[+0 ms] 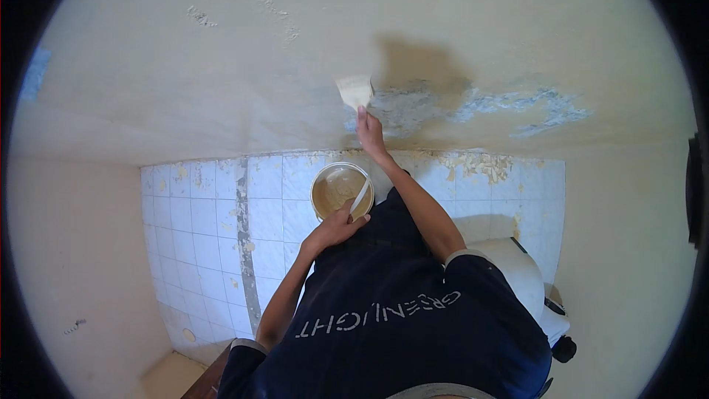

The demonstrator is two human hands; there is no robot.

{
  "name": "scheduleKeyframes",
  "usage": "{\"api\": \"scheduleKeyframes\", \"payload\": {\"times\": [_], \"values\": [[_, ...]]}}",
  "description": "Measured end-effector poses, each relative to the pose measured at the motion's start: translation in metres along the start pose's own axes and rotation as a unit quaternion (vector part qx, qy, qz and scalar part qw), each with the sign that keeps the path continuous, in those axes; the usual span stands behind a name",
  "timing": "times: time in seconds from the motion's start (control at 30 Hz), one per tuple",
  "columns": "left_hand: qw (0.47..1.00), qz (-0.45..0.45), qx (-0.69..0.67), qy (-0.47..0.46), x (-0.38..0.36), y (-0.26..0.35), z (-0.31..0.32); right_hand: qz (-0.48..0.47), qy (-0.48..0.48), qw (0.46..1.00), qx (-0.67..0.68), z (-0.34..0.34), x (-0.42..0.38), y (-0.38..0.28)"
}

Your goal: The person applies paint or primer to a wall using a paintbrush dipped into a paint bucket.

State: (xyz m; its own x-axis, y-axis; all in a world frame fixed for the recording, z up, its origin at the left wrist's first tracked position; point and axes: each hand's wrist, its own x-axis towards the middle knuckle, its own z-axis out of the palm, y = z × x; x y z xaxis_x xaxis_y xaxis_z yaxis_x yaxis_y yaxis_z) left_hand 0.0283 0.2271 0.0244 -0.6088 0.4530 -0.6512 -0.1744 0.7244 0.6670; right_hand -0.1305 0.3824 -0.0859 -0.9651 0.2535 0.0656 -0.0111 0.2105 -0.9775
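Pressing flat cream-coated putty blade (355, 91) to wall, right hand (368, 129) fingers wrapped on handle | left hand (336, 227) fingers curled gripping round putty-filled bowl (341, 191) rim | bowl likely heavy, slippery; blade light, stiff

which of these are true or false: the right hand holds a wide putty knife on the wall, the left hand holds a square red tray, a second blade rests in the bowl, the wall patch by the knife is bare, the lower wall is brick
1. The right hand presses a wide pale putty knife to the cream plastered wall. True.
2. The left hand holds a square red tray. False: it holds a round bowl of beige filler.
3. A second narrow blade rests in the bowl. True.
4. The grey-blue scraped patch lies beside the knife. True.
5. The lower wall is brick. False: it is white square tiles.
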Motion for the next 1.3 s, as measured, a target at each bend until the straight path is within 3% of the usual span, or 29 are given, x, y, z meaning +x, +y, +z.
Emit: {"api": "scheduleKeyframes", "payload": {"times": [0.07,0.13,0.27,0.37,0.43,0.53,0.67,0.73,0.8,0.93,1.1,1.17,1.3], "values": [[0.998,0.053,0.001,0.026,0.004,-0.01,0.005,0.066,-0.053,0.996,-0.033,-0.006,-0.017,0.045],[0.999,0.044,-0.014,0.026,0.002,-0.005,0.003,0.11,-0.073,0.991,-0.033,-0.026,-0.04,0.051],[0.998,0.046,-0.038,0.022,0.005,-0.005,0.006,0.119,-0.056,0.991,-0.034,-0.039,-0.056,0.053],[0.996,0.076,-0.007,0.034,0.01,-0.01,0.01,0.036,-0.03,0.999,0.025,-0.043,-0.047,0.016],[0.997,0.07,-0.008,0.022,0.009,-0.003,0.007,-0.013,-0.011,0.988,0.155,-0.041,-0.034,-0.026],[0.997,0.071,-0.004,0.009,0.011,-0.003,0.008,0.037,-0.017,0.981,0.19,-0.049,-0.009,-0.051],[0.997,0.078,0.007,0.008,0.013,-0.006,0.01,0.029,-0.012,0.993,0.11,-0.059,0.003,0.023],[0.997,0.079,0.005,0.014,0.01,-0.005,0.009,0.043,-0.019,0.999,-0.007,-0.069,-0.021,0.061],[0.997,0.079,0.001,0.021,0.007,-0.006,0.008,0.117,-0.004,0.993,-0.004,-0.08,-0.051,0.066],[0.998,0.054,-0.01,0.013,0.004,-0.005,0.003,0.137,0.016,0.989,0.047,-0.098,-0.063,0.028],[0.997,0.077,0.0,0.028,0.015,-0.013,0.008,0.041,0.072,0.972,0.219,-0.123,-0.02,-0.099],[0.995,0.095,0.004,0.017,0.018,-0.012,0.01,0.018,0.067,0.973,0.219,-0.137,0.0,-0.137],[0.996,0.086,0.026,-0.007,0.015,0.0,0.006,0.027,0.055,0.978,0.199,-0.139,0.021,-0.102]]}}
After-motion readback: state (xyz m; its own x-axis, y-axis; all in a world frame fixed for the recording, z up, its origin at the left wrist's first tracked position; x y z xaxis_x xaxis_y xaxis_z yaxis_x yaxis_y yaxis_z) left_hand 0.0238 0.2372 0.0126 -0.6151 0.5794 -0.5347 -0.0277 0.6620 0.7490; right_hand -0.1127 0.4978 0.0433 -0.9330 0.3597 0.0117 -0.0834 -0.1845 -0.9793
